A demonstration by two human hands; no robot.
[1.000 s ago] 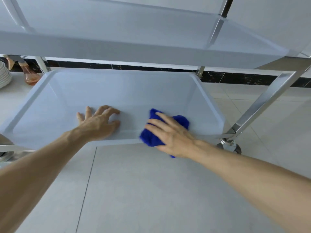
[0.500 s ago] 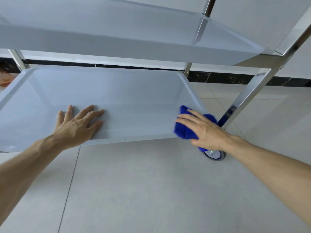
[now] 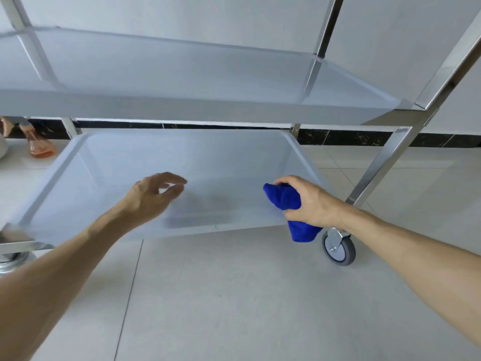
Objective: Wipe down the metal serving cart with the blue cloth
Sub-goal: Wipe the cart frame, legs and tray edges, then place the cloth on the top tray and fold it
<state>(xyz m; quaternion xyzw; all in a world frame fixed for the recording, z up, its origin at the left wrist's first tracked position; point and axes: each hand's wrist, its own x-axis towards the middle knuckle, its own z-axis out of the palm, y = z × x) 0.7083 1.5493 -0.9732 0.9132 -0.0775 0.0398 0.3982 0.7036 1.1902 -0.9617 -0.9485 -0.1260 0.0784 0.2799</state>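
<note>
Here the right hand [image 3: 313,203] is gripping the bunched blue cloth [image 3: 285,198] at the right end of the cart's lower shelf [image 3: 182,157], one corner hanging past the front edge beside the wheel [image 3: 339,248]. The left hand [image 3: 153,196] is hovering above the shelf, fingers loosely curled, holding nothing.

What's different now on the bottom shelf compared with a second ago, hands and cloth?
The left hand has lifted off the lower metal cart shelf, fingers now loosely curled above it. The right hand stopped pressing the bright blue cloth flat and now grips it bunched, raised at the shelf's right front corner. The cart itself looks unmoved; shelf remains bare.
</note>
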